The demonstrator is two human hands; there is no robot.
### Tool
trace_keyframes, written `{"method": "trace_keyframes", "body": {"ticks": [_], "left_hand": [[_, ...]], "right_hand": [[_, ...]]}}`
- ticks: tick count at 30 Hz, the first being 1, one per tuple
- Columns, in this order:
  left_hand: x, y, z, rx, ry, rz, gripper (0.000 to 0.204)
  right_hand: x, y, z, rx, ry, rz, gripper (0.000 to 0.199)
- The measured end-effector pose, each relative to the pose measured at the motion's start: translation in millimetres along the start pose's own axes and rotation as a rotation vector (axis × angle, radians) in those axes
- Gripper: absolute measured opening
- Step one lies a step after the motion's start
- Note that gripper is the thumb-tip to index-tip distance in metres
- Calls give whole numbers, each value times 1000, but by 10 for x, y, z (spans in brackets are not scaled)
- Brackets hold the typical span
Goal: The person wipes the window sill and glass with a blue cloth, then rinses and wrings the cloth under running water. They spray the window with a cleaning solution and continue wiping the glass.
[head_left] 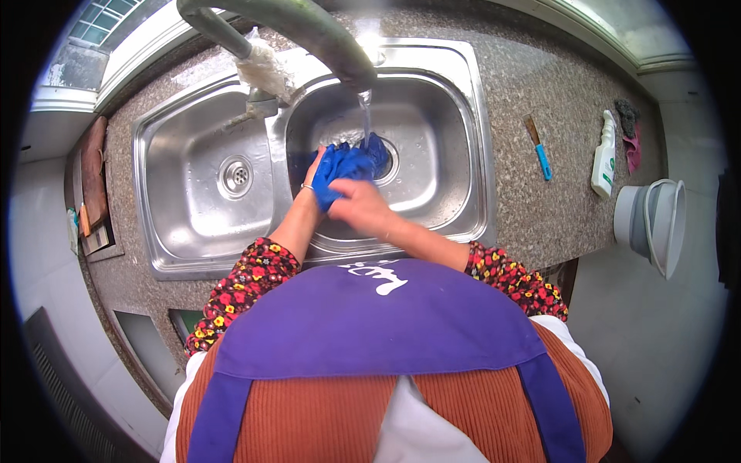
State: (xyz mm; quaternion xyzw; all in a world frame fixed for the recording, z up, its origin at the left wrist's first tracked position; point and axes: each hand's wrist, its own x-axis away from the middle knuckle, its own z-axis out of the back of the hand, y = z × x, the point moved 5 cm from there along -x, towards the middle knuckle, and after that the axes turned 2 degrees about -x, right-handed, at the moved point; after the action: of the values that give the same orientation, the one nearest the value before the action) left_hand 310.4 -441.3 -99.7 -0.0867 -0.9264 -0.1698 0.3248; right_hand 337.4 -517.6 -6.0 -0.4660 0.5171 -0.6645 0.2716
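Over the right basin of a steel double sink [488, 177], a wet, bunched blue cloth [349, 163] is between my two hands. Much of my left hand [315, 171] is covered by the cloth, which it holds from the left side. My right hand [360, 205], slightly blurred, grips the cloth's near edge with its fingertips. Water [366, 116] runs from the curved tap [356, 71] onto the far right part of the cloth, beside the drain. Folds hide most of my left fingers.
The left basin has its own drain [235, 177]. On the speckled counter to the right lie a blue-handled scraper-like tool [539, 148], a white bottle [604, 158] and a pink item [634, 150]. A grey-white bucket [651, 224] is past the counter's edge. A brown item [93, 174] lies far left.
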Motion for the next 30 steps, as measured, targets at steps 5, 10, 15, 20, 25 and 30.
{"method": "trace_keyframes", "body": {"ticks": [5, 10, 15, 20, 25, 30], "left_hand": [[95, -57, -391, -292, 42, -196, 39], [451, -40, -591, -65, 218, -110, 44], [594, 64, -48, 17, 542, -25, 88], [208, -87, 256, -108, 493, 154, 97], [140, -51, 88, -21, 26, 111, 57], [457, -144, -78, -122, 506, 30, 38]], "right_hand": [[-182, -280, 193, 640, 411, 399, 26], [-599, 453, 1341, 943, 608, -40, 31], [-471, 981, 1450, 783, 603, -360, 44], [-466, 780, 416, 144, 380, -137, 36], [-15, -128, -270, 374, 93, 474, 22], [-697, 90, 503, 666, 405, 123, 29]]}}
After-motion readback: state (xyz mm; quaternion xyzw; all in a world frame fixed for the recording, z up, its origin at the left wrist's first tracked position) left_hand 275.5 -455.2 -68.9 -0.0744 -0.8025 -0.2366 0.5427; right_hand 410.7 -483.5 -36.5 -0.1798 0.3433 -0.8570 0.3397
